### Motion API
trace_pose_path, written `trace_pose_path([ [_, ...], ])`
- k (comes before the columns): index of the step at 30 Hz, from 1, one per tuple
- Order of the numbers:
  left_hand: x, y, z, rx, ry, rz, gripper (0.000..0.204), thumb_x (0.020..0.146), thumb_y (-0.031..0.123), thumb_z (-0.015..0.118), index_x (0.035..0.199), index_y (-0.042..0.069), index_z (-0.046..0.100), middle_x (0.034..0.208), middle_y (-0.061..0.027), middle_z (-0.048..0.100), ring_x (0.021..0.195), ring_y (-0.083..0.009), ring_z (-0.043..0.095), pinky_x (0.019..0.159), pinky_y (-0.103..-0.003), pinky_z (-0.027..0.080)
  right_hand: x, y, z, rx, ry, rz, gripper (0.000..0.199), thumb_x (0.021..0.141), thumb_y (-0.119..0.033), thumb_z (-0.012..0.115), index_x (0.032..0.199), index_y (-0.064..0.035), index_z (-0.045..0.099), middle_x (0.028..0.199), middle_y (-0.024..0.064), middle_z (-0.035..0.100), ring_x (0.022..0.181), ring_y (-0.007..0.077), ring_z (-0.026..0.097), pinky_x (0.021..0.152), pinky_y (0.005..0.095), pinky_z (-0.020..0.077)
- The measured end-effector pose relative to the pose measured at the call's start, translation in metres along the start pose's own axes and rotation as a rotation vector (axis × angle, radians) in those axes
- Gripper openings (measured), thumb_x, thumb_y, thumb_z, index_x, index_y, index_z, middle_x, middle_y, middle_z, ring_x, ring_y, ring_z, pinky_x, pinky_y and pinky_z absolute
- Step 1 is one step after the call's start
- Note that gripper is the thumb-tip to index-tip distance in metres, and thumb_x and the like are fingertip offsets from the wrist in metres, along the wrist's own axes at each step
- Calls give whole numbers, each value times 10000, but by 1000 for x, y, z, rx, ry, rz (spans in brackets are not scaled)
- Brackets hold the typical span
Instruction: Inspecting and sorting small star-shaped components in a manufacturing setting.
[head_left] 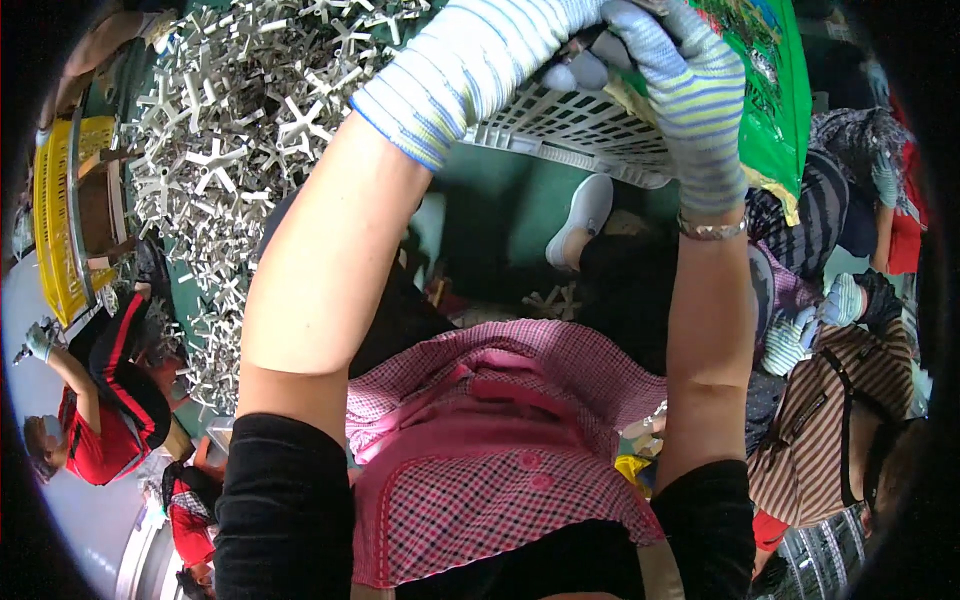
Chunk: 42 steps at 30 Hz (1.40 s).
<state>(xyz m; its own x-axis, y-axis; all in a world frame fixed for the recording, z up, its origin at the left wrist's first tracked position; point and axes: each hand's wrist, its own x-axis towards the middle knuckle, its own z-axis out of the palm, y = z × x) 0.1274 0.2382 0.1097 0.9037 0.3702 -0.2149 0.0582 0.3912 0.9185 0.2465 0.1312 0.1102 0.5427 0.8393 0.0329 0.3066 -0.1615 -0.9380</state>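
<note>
Both my hands wear striped, grey-fingered gloves and come together at the top edge of the head view. My left hand has its fingers bent in beside the right one. The curled fingers of my right hand meet it at a small greyish piece, mostly hidden by the gloves and cut off by the frame; I cannot tell its kind. Below them stands a white slatted plastic crate, with a green plastic sheet along its right side. To the left lies a large heap of grey, several-armed star-shaped pieces.
A yellow crate stands at the far left. On that side a person in red holds a dark piece. At the right, a person in a striped top works close to my arm, with gloved hands. A grey shoe rests on the green floor.
</note>
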Motion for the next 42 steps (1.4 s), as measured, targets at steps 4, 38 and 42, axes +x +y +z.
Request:
trace_pose_path([
  [4,5,-10,1,-111,44,119,257,930,204,498,1102,35,586,864,-33,631,625,-81,549,504,-180,418,6,5,4,21,43,-298,169,865,-124,592,902,35,636,752,32,611,673,80,541,620,222,444],
  [38,6,-3,-16,-226,598,256,261,891,216,573,1039,2,563,803,-76,652,573,-79,544,499,-203,431,56,75,-11,-986,-11,-51,346,785,-412,638,1061,-207,679,1080,102,623,1020,291,565,911,398,439],
  [42,9,-5,-13,-216,560,261,260,894,214,571,1056,12,572,807,-73,656,571,-81,553,494,-201,432,53,79,-8,-1004,81,-156,197,767,-346,651,894,-210,714,943,62,638,904,260,586,807,403,461],
])
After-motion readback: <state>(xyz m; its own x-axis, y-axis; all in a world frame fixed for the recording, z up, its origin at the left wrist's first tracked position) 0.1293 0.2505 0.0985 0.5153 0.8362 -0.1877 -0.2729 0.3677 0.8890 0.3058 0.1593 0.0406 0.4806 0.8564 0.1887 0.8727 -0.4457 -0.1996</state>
